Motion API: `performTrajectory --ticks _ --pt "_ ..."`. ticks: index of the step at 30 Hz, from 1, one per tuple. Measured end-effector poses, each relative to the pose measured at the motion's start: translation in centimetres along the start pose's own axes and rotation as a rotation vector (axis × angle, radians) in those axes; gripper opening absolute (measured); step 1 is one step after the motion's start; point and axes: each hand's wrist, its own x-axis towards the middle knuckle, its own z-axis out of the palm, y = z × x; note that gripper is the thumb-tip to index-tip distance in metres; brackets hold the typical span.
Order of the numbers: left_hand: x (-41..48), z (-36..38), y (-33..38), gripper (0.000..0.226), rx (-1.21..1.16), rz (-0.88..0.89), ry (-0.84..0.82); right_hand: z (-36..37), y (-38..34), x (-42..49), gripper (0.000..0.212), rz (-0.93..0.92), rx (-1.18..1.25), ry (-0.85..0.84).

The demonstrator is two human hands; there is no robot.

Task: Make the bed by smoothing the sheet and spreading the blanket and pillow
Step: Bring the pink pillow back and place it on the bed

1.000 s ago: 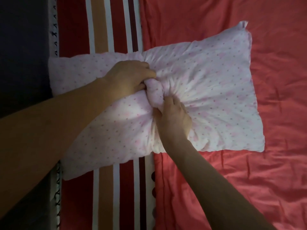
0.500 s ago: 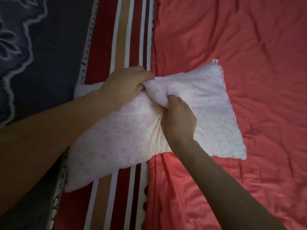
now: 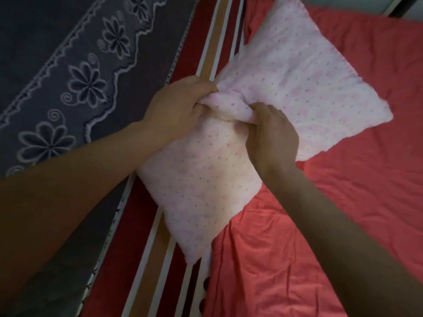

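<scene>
Pink-dotted white pillow [image 3: 297, 83] gripped about midway along its length, near its left long edge, with the cover cloth gathered there into a raised fold. One half spread up and to the right beyond the grip, the other half hanging down toward the viewer below it. Long axis on a diagonal, from the near lower-left end to the far upper-right end, with one far corner pointing at the top of the view.

Left hand [image 3: 180, 106] closed round the fold from the left, fingers curled over the cloth. Right hand [image 3: 272, 136] clutching the same fold from the right, fingers curled into it. The two grips almost touching.

Placed over the seam between a striped cloth [image 3: 158, 255] in dark red, white and tan and a wrinkled coral-red blanket [image 3: 343, 202]. Unclear whether resting on them or lifted clear.

Farther left, a dark grey cloth [image 3: 45, 53] with pale flower embroidery and a scalloped border.
</scene>
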Motion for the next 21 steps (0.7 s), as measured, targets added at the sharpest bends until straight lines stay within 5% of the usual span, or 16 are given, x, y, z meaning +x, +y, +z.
performTrajectory --ticks 10,16,21 --pt "0.3 -0.2 -1.1 0.026 -0.014 -0.061 0.042 0.5 -0.3 2.5 0.038 -0.028 0.023 -0.029" --pt "-4.3 4.9 -4.1 0.023 -0.029 -0.194 -0.094 6.3 0.3 -0.1 0.043 -0.022 0.015 -0.205" --pt "-10.0 10.8 -7.3 0.032 -0.107 -0.379 -0.324 12.0 2.0 -5.5 0.045 -0.021 -0.005 -0.516"
